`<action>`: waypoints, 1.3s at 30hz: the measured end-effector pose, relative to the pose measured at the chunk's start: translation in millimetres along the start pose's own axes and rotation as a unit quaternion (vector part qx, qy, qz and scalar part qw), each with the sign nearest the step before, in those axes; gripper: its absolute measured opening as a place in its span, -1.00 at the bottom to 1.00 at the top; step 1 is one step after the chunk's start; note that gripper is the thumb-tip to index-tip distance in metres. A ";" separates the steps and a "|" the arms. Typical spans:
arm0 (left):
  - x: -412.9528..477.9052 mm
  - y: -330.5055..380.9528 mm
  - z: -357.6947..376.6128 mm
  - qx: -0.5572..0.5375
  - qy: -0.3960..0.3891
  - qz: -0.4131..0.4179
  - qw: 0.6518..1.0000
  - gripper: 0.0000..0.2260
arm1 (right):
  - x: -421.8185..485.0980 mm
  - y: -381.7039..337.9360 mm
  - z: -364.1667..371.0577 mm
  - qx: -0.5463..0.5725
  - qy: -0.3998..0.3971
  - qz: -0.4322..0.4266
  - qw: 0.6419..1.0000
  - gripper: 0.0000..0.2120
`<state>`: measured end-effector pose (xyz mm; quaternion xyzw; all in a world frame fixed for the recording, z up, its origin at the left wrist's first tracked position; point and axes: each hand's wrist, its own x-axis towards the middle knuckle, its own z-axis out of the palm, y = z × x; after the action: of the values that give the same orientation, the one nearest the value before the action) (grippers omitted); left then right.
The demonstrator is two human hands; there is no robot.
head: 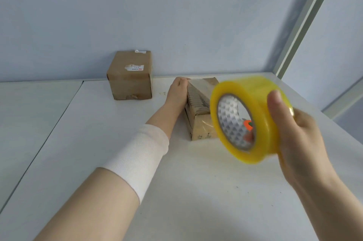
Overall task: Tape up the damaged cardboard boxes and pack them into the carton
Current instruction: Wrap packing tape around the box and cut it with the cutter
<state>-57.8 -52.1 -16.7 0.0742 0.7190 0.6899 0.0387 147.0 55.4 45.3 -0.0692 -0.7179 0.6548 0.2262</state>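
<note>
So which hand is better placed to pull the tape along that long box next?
The right hand: it already holds the yellow tape roll above the near end of the long box. The left hand is busy pressing the tape at the far end.

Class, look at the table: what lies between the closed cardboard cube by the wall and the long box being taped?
In the head view, only the left hand and forearm, pressed against the long box; otherwise bare table beside the cube.

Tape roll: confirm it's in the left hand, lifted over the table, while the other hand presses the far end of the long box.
Wrong hand. The head view shows the tape roll in the right hand, lifted over the table, while the left hand presses the far end of the long box.
</note>
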 end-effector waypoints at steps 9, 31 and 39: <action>-3.3 -1.7 0.5 0.032 -0.014 0.015 0.999 -0.73 | -34.1 25.3 -8.1 -0.042 -0.018 0.127 0.991 -0.69; -36.6 39.0 -37.0 0.184 -0.204 0.271 0.923 -0.82 | 12.1 -21.7 -8.5 0.117 -0.180 0.057 0.975 -0.75; -9.7 55.6 -16.1 0.036 -0.086 0.110 0.990 -0.75 | 68.1 -32.0 24.7 0.086 -0.193 -0.015 0.977 -0.75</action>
<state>-47.8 -67.4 39.1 0.2134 0.7250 0.6546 0.0213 82.6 55.6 91.3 0.0887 -0.6897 0.7118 0.0984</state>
